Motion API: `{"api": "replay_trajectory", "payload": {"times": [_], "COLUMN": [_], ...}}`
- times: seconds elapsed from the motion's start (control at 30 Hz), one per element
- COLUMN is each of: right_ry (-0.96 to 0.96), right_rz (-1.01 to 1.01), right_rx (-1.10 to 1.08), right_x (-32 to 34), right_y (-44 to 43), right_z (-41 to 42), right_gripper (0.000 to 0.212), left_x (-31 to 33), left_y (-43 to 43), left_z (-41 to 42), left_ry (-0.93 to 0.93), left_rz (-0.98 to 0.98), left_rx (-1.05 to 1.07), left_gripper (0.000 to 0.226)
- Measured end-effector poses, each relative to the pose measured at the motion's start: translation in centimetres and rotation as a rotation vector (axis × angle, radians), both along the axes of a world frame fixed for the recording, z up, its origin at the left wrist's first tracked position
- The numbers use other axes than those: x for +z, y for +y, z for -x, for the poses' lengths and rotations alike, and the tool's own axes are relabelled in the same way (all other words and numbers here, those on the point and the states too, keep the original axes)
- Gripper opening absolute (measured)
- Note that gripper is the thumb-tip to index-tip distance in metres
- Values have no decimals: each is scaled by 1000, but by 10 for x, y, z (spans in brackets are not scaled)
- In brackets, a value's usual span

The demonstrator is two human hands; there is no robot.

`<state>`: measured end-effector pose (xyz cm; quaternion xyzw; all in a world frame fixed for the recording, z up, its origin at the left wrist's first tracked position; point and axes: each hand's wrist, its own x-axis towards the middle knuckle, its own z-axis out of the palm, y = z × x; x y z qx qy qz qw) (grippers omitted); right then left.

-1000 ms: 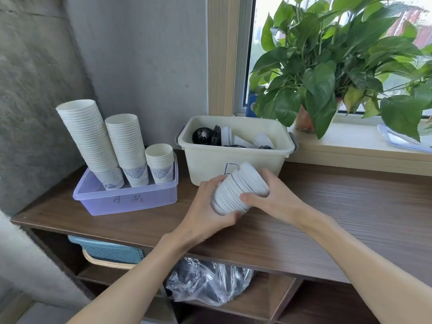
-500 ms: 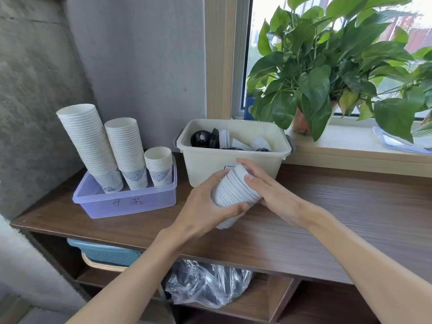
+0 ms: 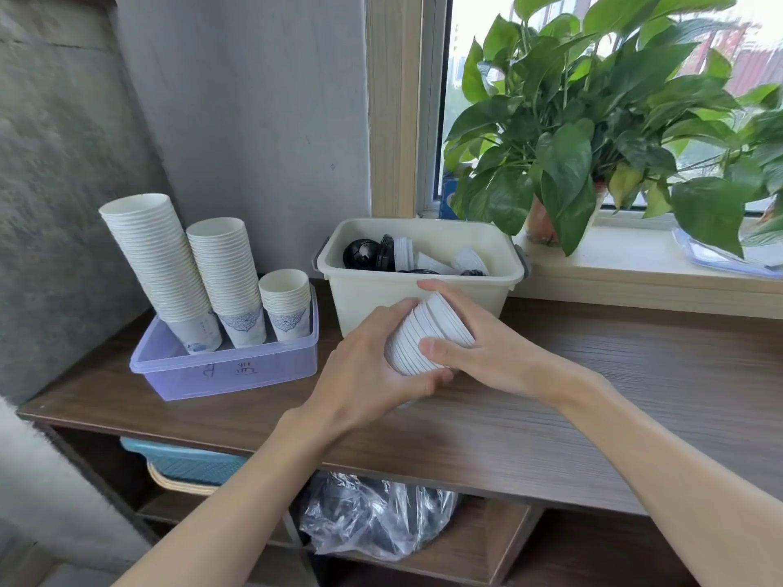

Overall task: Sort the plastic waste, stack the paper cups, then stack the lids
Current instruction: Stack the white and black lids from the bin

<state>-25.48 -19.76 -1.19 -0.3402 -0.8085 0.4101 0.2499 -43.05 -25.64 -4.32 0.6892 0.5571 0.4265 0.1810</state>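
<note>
While just before the cream bin, gripping a tilted stack of white lids. Clasped underneath by curled left hand, on top by curled right hand.

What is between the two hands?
A stack of white lids, gripped by the left hand and right hand, per the head view.

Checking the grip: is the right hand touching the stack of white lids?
Touching. The head view shows the right hand with thumb and fingers pressed on the stack of white lids.
</note>
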Motion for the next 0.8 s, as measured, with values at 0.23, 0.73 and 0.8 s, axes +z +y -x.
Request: {"api": "replay_trajectory", "payload": {"times": [0.23, 0.73, 0.8], "right_ry": [94, -105, -101], "right_rz": [-48, -313, -352], "right_rx": [-62, -167, -167], "right_x": [5, 3, 6], "right_y": [-2, -7, -10], "right_z": [-8, -7, -1], "right_gripper": [59, 90, 100], "left_x": [-15, 6, 34], "left_y": [1, -5, -2], "left_z": [8, 14, 8], "left_ry": [-100, -353, -380], "left_rz": [16, 68, 10], "left_rx": [-1, 116, 171], "left_gripper": [81, 71, 39]}}
